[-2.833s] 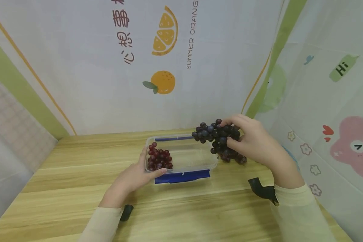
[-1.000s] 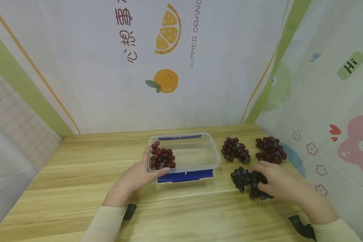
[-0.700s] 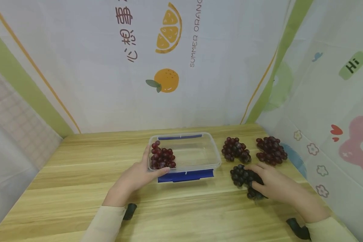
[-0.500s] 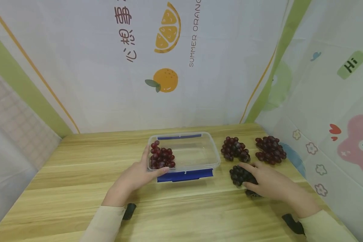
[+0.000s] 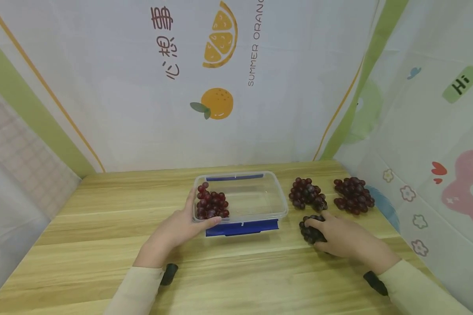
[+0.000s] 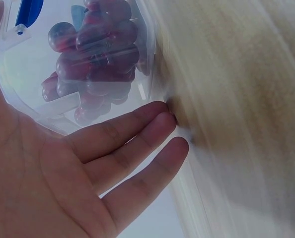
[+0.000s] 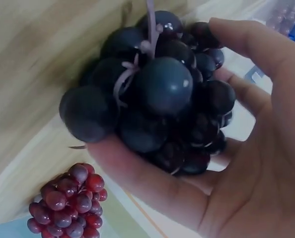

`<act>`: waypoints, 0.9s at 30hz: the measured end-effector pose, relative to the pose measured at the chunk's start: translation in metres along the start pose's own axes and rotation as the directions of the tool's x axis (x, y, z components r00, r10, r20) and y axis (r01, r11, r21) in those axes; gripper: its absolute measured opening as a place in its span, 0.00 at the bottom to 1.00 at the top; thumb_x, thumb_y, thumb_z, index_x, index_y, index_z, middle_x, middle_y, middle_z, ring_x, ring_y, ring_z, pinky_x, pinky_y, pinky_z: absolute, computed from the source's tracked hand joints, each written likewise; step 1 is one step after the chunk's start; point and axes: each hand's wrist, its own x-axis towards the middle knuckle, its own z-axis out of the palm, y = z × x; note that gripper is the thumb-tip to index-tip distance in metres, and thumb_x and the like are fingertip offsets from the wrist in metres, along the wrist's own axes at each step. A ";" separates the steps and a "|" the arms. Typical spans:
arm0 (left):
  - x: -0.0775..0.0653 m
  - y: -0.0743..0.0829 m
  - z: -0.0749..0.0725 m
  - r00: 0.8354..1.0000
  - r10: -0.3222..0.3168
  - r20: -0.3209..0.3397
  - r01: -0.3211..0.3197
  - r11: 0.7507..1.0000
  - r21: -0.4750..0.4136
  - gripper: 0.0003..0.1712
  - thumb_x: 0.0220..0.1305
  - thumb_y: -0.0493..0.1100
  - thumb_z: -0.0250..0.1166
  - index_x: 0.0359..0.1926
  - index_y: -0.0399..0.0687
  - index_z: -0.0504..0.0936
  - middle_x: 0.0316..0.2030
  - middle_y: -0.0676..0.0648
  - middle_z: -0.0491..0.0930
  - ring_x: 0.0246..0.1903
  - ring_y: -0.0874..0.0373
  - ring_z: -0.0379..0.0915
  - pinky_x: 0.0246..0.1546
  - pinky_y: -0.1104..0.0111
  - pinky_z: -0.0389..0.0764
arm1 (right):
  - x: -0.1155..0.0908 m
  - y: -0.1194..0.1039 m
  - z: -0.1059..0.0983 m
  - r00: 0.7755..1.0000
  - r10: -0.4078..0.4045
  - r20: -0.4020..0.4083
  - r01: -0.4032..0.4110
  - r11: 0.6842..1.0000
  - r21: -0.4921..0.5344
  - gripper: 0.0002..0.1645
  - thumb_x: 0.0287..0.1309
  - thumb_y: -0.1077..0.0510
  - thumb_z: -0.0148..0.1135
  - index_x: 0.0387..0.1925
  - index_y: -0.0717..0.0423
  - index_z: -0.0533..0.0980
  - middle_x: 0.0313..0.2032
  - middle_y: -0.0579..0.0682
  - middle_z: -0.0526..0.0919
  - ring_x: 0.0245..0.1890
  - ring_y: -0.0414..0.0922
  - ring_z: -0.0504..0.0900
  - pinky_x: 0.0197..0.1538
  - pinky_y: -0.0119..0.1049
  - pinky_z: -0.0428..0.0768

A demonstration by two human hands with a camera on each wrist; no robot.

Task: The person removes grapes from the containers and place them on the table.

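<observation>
A clear plastic food container (image 5: 282,199) with blue side clips sits on the table, a bunch of red grapes (image 5: 211,204) in its left end. My left hand (image 5: 177,228) rests against that end, thumb along the front rim. In the left wrist view, three of its fingers (image 6: 132,151) are straight beside the wall, their tips at the table. Right of the container, my right hand (image 5: 344,236) grips a bunch of dark grapes (image 5: 310,229) and hides much of it from above. The right wrist view shows the fingers around these dark grapes (image 7: 165,87), stem showing.
Behind the right hand lie two reddish bunches of grapes, a nearer one (image 5: 306,192) and another (image 5: 353,195) farther right. Printed cloths hang behind the wooden table (image 5: 236,271) and along its right side.
From above the container's right end, my right hand has brought the dark grapes down to the table at front right. It has since slid leftward over the bunch. The left hand stays put.
</observation>
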 end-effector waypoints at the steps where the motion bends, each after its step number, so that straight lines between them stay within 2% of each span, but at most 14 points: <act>1: 0.000 0.000 0.000 1.000 0.000 0.000 0.000 1.000 0.000 0.78 0.57 0.87 0.61 0.86 0.59 0.24 0.72 0.23 0.70 0.60 0.33 0.83 0.56 0.40 0.84 | 0.000 0.001 0.000 1.000 -0.014 0.001 0.014 1.000 -0.004 0.37 0.63 0.47 0.76 0.72 0.43 0.76 0.70 0.81 0.68 0.28 0.48 0.87 0.25 0.37 0.76; 5: 0.001 -0.001 0.001 1.000 -0.002 0.000 0.002 1.000 0.002 0.78 0.56 0.88 0.61 0.86 0.59 0.23 0.74 0.24 0.68 0.61 0.32 0.82 0.59 0.39 0.82 | -0.002 0.003 -0.002 0.997 -0.077 0.020 0.077 0.997 0.011 0.32 0.60 0.52 0.78 0.66 0.38 0.79 0.72 0.75 0.70 0.36 0.52 0.89 0.30 0.39 0.80; 7: 0.001 -0.001 0.001 1.000 0.000 -0.001 0.000 1.000 0.004 0.79 0.56 0.88 0.61 0.86 0.59 0.24 0.73 0.24 0.69 0.61 0.32 0.82 0.58 0.39 0.83 | -0.005 0.005 -0.003 0.994 -0.104 0.032 0.104 0.994 0.022 0.31 0.59 0.53 0.79 0.62 0.33 0.80 0.74 0.73 0.69 0.48 0.60 0.89 0.35 0.45 0.84; 9: 0.001 -0.001 0.001 1.000 -0.004 0.001 0.004 1.000 0.000 0.79 0.56 0.87 0.61 0.86 0.58 0.24 0.73 0.24 0.69 0.60 0.33 0.83 0.57 0.40 0.83 | -0.007 0.007 -0.005 0.991 -0.129 0.046 0.128 0.991 0.033 0.30 0.59 0.52 0.79 0.60 0.28 0.80 0.75 0.71 0.68 0.58 0.69 0.84 0.44 0.55 0.87; 12: 0.001 -0.001 0.001 1.000 -0.010 0.005 0.010 1.000 -0.003 0.79 0.57 0.87 0.61 0.86 0.57 0.24 0.71 0.23 0.71 0.58 0.34 0.84 0.55 0.41 0.85 | -0.012 0.009 -0.008 0.988 -0.124 0.094 0.115 0.989 0.090 0.30 0.61 0.51 0.77 0.62 0.25 0.79 0.79 0.68 0.63 0.69 0.78 0.71 0.54 0.69 0.82; 15: -0.001 -0.001 0.001 1.000 -0.014 0.004 0.014 1.000 0.000 0.79 0.57 0.87 0.61 0.86 0.58 0.24 0.72 0.23 0.71 0.59 0.33 0.84 0.56 0.41 0.84 | -0.015 0.010 -0.012 0.982 -0.116 0.149 0.091 0.983 0.162 0.34 0.64 0.51 0.75 0.69 0.27 0.77 0.82 0.67 0.56 0.74 0.81 0.61 0.60 0.75 0.77; 18: -0.001 -0.001 0.001 1.000 -0.007 -0.001 0.007 1.000 0.003 0.78 0.57 0.87 0.61 0.86 0.58 0.24 0.72 0.23 0.70 0.60 0.32 0.83 0.58 0.40 0.83 | -0.016 0.010 -0.016 0.977 -0.124 0.174 0.087 0.975 0.206 0.37 0.65 0.52 0.74 0.73 0.30 0.75 0.83 0.68 0.52 0.76 0.82 0.57 0.62 0.76 0.75; 20: -0.001 -0.002 0.001 1.000 0.000 -0.004 0.000 1.000 0.001 0.78 0.57 0.87 0.61 0.86 0.59 0.24 0.74 0.24 0.69 0.61 0.32 0.83 0.58 0.40 0.83 | -0.015 0.010 -0.018 0.976 -0.130 0.176 0.091 0.972 0.218 0.38 0.66 0.52 0.74 0.75 0.32 0.73 0.83 0.68 0.51 0.76 0.80 0.60 0.62 0.75 0.76; 22: 0.000 -0.002 0.001 1.000 0.000 -0.005 0.000 1.000 0.002 0.78 0.57 0.87 0.61 0.86 0.59 0.24 0.74 0.24 0.69 0.60 0.33 0.83 0.58 0.40 0.83 | -0.015 0.009 -0.020 0.977 -0.129 0.171 0.089 0.971 0.222 0.40 0.66 0.51 0.73 0.76 0.33 0.71 0.83 0.69 0.51 0.74 0.79 0.63 0.58 0.69 0.80; 23: 0.001 -0.003 0.001 1.000 -0.001 -0.004 0.001 1.000 0.002 0.78 0.57 0.87 0.61 0.86 0.59 0.24 0.74 0.25 0.69 0.60 0.33 0.83 0.58 0.40 0.83 | -0.014 0.009 -0.021 0.978 -0.128 0.161 0.091 0.971 0.220 0.41 0.66 0.51 0.73 0.77 0.34 0.70 0.82 0.69 0.51 0.73 0.78 0.65 0.55 0.66 0.81; 27: 0.003 -0.004 0.003 1.000 -0.013 -0.003 0.013 1.000 0.010 0.79 0.55 0.89 0.59 0.86 0.57 0.25 0.72 0.23 0.71 0.60 0.33 0.83 0.57 0.41 0.84 | -0.012 0.010 -0.022 0.989 -0.103 0.104 0.082 0.978 0.189 0.44 0.66 0.50 0.74 0.80 0.42 0.67 0.81 0.72 0.53 0.71 0.78 0.69 0.53 0.64 0.83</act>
